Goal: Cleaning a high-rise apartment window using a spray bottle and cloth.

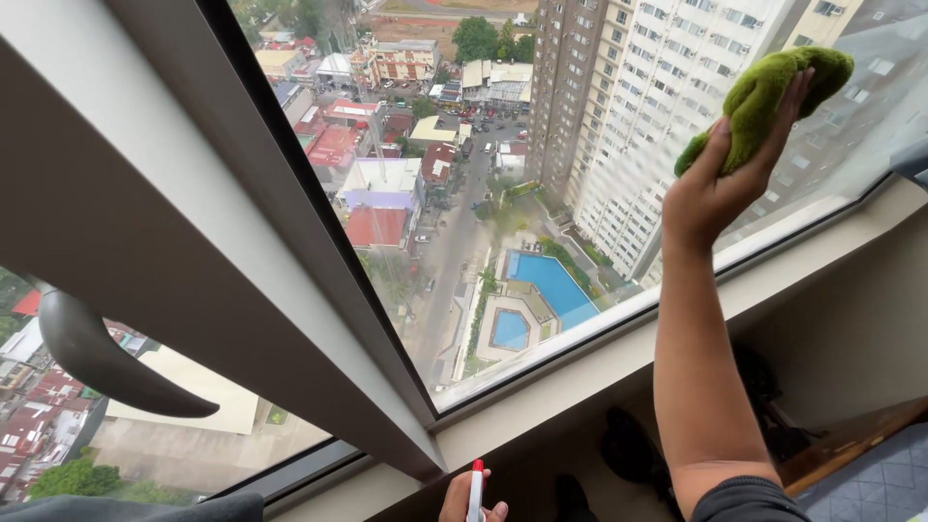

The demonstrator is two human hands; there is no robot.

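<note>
At six o'clock, the left hand [462, 498] is grasping a spray bottle [476, 488], white with a red tip. Farther off, at two o'clock, the right hand [712, 184] is pressing a green cloth [764, 97] against the window glass [541, 193], its grip clenched on the cloth.
</note>
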